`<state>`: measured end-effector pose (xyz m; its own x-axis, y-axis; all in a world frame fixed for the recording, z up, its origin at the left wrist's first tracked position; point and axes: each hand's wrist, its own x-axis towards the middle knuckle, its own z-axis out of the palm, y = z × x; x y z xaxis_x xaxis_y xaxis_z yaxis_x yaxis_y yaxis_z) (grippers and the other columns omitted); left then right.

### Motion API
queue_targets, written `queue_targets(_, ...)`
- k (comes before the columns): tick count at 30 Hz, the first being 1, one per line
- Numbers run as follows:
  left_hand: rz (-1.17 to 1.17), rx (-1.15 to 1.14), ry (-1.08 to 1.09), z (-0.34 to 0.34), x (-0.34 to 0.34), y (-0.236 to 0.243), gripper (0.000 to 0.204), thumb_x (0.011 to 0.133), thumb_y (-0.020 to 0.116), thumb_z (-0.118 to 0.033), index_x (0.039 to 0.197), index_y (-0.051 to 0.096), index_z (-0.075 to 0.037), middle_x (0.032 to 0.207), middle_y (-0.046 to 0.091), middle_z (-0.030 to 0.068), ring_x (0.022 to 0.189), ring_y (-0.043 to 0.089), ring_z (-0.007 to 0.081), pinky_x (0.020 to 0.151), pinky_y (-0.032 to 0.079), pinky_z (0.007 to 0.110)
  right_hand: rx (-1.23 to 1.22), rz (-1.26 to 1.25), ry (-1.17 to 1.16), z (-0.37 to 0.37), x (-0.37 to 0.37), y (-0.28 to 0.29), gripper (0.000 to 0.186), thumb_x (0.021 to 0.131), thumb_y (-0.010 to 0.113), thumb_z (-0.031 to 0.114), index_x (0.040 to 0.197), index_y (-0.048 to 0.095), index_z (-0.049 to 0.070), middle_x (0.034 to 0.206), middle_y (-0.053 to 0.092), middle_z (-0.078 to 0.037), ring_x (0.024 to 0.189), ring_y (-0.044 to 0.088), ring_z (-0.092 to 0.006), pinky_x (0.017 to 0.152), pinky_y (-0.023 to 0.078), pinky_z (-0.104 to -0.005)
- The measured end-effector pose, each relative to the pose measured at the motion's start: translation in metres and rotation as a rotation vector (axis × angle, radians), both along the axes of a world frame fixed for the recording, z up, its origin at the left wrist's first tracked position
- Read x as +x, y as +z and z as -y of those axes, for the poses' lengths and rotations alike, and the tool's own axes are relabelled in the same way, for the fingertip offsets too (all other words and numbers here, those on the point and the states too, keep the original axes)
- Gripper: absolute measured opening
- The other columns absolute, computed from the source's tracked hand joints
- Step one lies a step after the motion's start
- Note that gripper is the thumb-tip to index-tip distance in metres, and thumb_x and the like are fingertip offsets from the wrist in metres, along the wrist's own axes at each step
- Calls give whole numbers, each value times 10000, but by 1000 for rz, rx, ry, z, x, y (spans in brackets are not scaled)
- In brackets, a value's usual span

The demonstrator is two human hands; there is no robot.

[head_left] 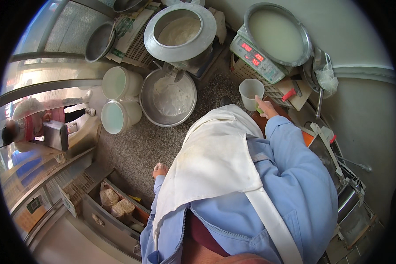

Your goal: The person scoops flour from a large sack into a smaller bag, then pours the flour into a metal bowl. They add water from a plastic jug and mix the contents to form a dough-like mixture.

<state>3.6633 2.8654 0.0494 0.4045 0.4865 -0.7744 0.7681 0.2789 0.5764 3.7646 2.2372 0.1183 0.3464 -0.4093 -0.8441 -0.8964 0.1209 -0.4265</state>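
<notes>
A translucent white plastic jug (251, 93) is held by my right hand (267, 108), whose fingers close at its side by a small green part, perhaps the handle. The jug is in front of a digital scale (256, 59) with red lit figures. On that scale rests a wide metal basin (304, 49) of cloudy pale liquid. My left hand (160, 170) hangs low at my left side with its fingers curled, and nothing shows in it. Ahead of it, a steel bowl (146, 108) on the floor contains white flour-like powder and a metal scoop (179, 75).
Two white buckets (132, 115) of liquid stand left of the bowl. Behind is a large metal pot (159, 51) with pale contents. A red-handled scraper (290, 94) lies on the right. An open drawer (94, 204) with bagged goods sits at lower left. Beyond glass, a person (28, 119) is visible.
</notes>
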Motion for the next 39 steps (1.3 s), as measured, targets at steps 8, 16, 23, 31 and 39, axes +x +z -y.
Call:
queue_targets(8,-188,431,-617,46,-10,27,242,853,468,-263,913,598,-68,728,596,80,697,568,191,583,465,328,132,144,-137,16,0,-20,544,713,576,552,982,540,80,860,498,-76,764,488,-210,610,398,-419)
queue_targets(16,-123,88,-34,84,18,74,230,836,560,-129,1029,553,-5,744,556,63,590,513,151,480,422,277,-15,-23,-136,31,20,-47,476,730,558,431,966,498,23,914,462,-146,924,450,-384,823,298,-656)
queue_targets(23,-88,48,55,90,10,68,202,818,580,-114,985,562,-2,675,533,51,532,487,147,434,404,272,-48,-8,-178,23,36,-6,307,716,547,327,672,524,24,581,433,-64,597,453,-221,578,382,-450)
queue_targets(31,-89,62,145,95,11,73,199,813,584,-100,991,573,-11,688,543,61,527,488,154,420,399,289,-77,67,-114,34,39,-14,308,718,585,314,765,550,12,666,504,-103,678,494,-258,657,412,-513)
queue_targets(39,-54,13,195,91,-5,47,238,807,593,-140,1001,587,-2,626,559,58,472,503,153,399,401,289,-106,54,-29,38,38,-23,464,755,586,409,824,552,-49,797,532,-133,770,521,-317,670,434,-560)
